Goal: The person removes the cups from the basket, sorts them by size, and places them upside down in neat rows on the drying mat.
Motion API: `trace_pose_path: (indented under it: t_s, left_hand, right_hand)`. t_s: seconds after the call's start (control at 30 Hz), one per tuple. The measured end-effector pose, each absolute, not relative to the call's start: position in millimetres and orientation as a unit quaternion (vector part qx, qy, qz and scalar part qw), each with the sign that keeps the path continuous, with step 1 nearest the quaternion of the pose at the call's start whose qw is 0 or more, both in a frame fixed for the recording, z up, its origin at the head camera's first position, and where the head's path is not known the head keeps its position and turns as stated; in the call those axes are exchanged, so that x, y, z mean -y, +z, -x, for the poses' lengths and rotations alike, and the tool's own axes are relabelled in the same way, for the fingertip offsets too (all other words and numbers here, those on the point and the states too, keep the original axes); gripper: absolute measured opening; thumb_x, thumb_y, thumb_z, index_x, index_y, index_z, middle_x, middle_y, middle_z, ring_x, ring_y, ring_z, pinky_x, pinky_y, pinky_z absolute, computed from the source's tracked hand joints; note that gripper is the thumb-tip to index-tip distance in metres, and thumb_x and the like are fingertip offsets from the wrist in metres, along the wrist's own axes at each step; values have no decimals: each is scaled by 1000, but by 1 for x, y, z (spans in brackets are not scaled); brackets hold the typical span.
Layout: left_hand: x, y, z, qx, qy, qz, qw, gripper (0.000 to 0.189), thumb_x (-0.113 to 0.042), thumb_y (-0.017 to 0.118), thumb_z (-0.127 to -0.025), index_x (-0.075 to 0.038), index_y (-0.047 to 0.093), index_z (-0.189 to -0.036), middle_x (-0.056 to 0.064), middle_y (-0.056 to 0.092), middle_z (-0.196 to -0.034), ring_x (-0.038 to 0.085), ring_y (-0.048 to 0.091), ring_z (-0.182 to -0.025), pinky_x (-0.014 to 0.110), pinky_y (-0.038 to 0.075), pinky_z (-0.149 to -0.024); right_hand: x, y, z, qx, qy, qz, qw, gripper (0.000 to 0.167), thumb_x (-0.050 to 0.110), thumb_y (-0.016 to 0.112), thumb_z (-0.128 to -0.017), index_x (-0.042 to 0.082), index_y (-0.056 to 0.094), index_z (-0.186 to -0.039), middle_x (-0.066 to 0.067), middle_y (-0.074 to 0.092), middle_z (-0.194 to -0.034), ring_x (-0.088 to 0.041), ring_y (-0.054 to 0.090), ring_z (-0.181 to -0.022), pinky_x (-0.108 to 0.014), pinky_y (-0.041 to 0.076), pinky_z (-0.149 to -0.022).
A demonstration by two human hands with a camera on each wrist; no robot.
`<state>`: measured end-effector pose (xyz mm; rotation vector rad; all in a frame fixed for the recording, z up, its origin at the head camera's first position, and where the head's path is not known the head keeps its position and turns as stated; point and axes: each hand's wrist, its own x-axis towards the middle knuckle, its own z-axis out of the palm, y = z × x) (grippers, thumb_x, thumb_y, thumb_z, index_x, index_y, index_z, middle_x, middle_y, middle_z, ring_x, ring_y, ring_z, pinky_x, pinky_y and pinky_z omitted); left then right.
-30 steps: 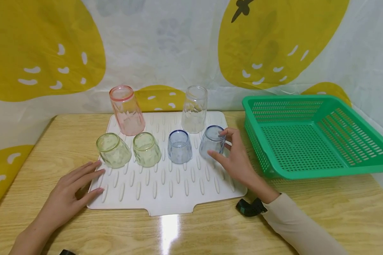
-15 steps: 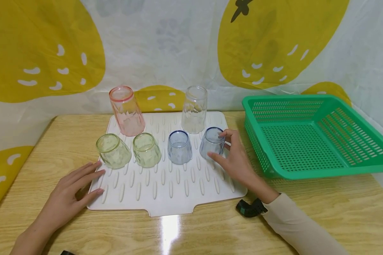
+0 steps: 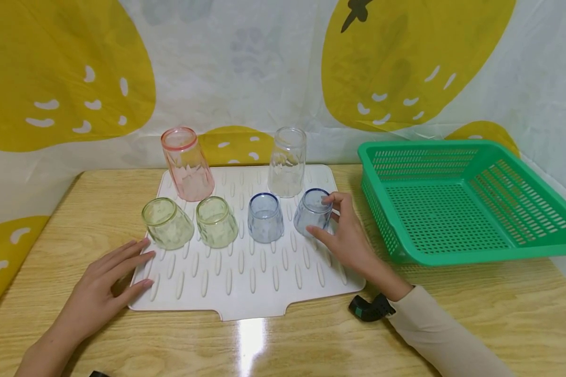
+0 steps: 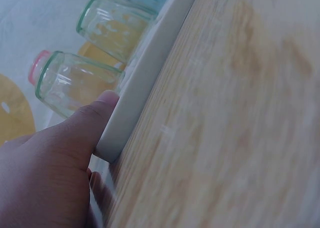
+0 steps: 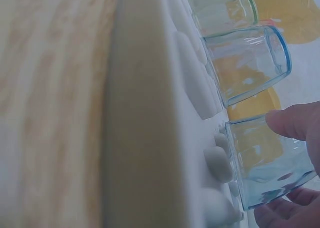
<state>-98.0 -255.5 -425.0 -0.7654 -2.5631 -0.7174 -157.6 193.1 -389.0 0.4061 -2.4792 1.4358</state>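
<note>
A white ribbed drying mat (image 3: 245,283) lies on the wooden table and carries several upturned glasses. My right hand (image 3: 319,214) grips the right-hand blue glass (image 3: 308,209), thumb in front and fingers over its top. In the right wrist view my thumb (image 5: 295,123) presses that blue glass (image 5: 267,160). A second blue glass (image 3: 265,217) stands just left of it. My left hand (image 3: 137,267) rests flat on the mat's front left corner, with fingers straight. Its thumb (image 4: 95,118) touches the mat's edge (image 4: 145,83) near a green glass (image 4: 75,83).
Two green glasses (image 3: 167,222) (image 3: 216,221) stand at the front left of the mat. A tall pink glass (image 3: 187,163) and a tall clear glass (image 3: 287,161) stand behind. A green perforated basket (image 3: 453,209) sits at the right, and a patterned curtain hangs behind the table.
My right hand has nudged the blue glass slightly to the left and tilted it a little. The left hand has stayed still.
</note>
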Motion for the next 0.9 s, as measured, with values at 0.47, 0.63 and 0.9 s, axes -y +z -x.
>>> trace_pose_path:
  t_s: [0.47,0.63,0.9]
  left_hand:
    - [255,-423,97,910,-254,273,183,60,-17,85,-68,-12,65,-125,8,52,-138,19,38,-133,23,17,-110]
    - [256,-423,98,904,-258,282,190,59,-18,85,-69,-12,65,-124,9,53,-137,21,39,-132,23,18,-110]
    - [256,-423,99,906,-254,281,188,60,-18,85,-69,-12,65,-125,8,52,-139,20,38,-133,23,18,-110]
  right_hand:
    - [-193,-387,156,859,479,-131,126,56,5,77,-81,4,35,-118,-13,40,-127,-30,40,-127,-46,39,-101]
    - [-193,-386,157,858,477,-137,133,56,3,77,-80,2,38,-119,-14,42,-126,-31,43,-123,-47,41,-99]
    - [-196,-386,159,862,465,-145,144,61,4,79,-78,2,43,-128,-14,45,-130,-30,45,-121,-45,42,-98]
